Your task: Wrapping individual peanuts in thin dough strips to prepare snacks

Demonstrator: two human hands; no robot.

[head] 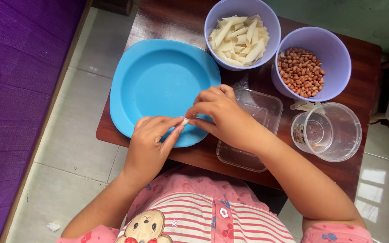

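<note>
My left hand (pixel 149 144) and my right hand (pixel 223 114) meet over the near edge of a blue plate (pixel 158 76). Between their fingertips they pinch one small pale piece (pixel 185 120), mostly hidden by the fingers. Behind the hands stands a lilac bowl of pale pastry strips (pixel 238 38). To its right a second lilac bowl holds brown peanuts (pixel 301 72).
A clear rectangular container (pixel 257 108) lies under my right wrist. A clear round cup (pixel 332 132) stands at the right of the dark wooden table (pixel 365 67). A purple cloth (pixel 10 90) covers the left side. Pale floor tiles (pixel 68 180) surround the table.
</note>
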